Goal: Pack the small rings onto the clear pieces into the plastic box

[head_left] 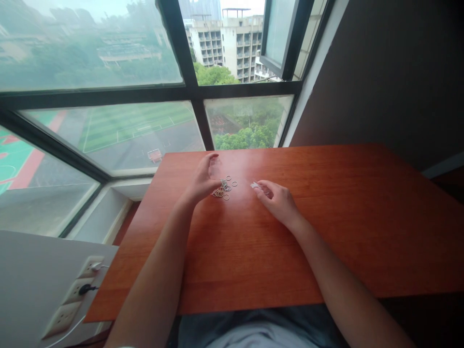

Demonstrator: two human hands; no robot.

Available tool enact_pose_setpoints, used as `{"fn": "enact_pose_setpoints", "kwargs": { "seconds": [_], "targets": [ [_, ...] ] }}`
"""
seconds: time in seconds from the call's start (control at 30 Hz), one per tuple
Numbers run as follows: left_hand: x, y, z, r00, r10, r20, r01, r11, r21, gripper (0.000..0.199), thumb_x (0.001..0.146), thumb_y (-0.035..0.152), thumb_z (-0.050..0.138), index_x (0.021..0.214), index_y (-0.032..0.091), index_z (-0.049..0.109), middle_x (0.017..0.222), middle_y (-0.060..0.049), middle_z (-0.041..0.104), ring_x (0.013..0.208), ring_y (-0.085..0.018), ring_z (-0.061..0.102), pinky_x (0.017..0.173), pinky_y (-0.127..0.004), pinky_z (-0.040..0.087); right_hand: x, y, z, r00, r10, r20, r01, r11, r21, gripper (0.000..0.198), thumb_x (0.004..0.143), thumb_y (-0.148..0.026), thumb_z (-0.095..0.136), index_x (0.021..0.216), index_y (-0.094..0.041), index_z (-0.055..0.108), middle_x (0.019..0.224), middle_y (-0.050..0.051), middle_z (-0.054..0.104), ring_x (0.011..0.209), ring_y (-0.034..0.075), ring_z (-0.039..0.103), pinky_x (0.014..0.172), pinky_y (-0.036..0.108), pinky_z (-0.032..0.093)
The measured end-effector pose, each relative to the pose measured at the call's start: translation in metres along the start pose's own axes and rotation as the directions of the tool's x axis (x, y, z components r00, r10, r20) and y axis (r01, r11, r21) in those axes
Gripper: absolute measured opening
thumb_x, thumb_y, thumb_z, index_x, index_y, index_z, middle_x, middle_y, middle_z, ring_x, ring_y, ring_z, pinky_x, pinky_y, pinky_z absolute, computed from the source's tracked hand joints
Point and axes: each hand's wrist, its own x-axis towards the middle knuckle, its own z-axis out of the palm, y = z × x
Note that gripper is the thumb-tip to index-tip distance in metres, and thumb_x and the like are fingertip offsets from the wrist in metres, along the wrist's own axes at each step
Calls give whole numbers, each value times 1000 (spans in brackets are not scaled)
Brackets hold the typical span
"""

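Observation:
A small heap of metal rings (pixel 220 192) lies on the wooden table, with a few single rings (pixel 234 183) loose around it. My left hand (pixel 201 182) is at the heap's left side, its thumb and fingers spread apart in a curve. A faint see-through patch shows between those fingers, and I cannot tell whether it is clear plastic or a reflection. To the right of the rings, my right hand (pixel 277 197) pinches a small whitish, partly clear piece of plastic (pixel 255 185). Its fingers hide part of that piece.
The reddish-brown table (pixel 250 261) reaches up to the large window (pixel 250 91) at the back. A grey wall (pixel 380 72) stands on the right. Wall sockets (pixel 75 291) with plugs and cords are at the lower left, beside the table's edge.

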Motion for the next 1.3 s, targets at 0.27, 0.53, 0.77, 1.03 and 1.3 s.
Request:
{"fn": "enact_pose_setpoints", "kwargs": {
  "seconds": [0.27, 0.53, 0.77, 1.03, 1.3],
  "targets": [
    [-11, 11, 53, 980, 39, 193, 2, 977, -211, 79, 66, 29, 80, 135, 21, 43, 133, -16, 49, 112, -28, 56, 87, -38, 52, 5, 11, 0, 988, 141, -60, -133, 984, 118, 37, 89, -50, 54, 109, -22, 66, 103, 7, 74, 91, 21, 72, 79, 31, 57],
    [-16, 9, 67, 979, 120, 165, -170, 929, 328, 76, 72, 41, 76, 138, 19, 45, 137, -15, 47, 124, -34, 48, 105, -48, 38, 6, 15, -2, 978, 190, -89, -187, 981, 48, 40, 91, -55, 49, 111, -24, 65, 95, 6, 76, 80, 21, 73, 69, 30, 57],
    [-17, 8, 61, 989, 124, 76, -144, 785, 602, 49, 83, 33, 61, 130, 20, 53, 133, -15, 52, 124, -34, 46, 103, -49, 36, 5, 7, -11, 976, 178, -123, -189, 978, -90, 38, 92, -55, 45, 99, -28, 71, 85, 3, 76, 73, 21, 71, 64, 28, 50],
    [-15, 6, 47, 995, 44, 95, -97, 714, 693, 17, 87, 29, 54, 94, 21, 67, 106, -10, 63, 96, -27, 59, 85, -39, 44, 5, 7, -13, 978, 187, -87, -199, 967, -161, 40, 94, -47, 39, 82, -25, 71, 73, 4, 74, 67, 20, 69, 59, 26, 46],
    [-13, 7, 30, 998, -18, 58, -35, 608, 793, 15, 83, 23, 52, 81, 19, 67, 95, -11, 61, 86, -26, 60, 73, -37, 46, 12, 26, 5, 966, 185, -180, -193, 981, -26, 50, 84, -28, 51, 132, -14, 53, 118, 13, 70, 97, 24, 69, 86, 35, 53]
  ]
}}
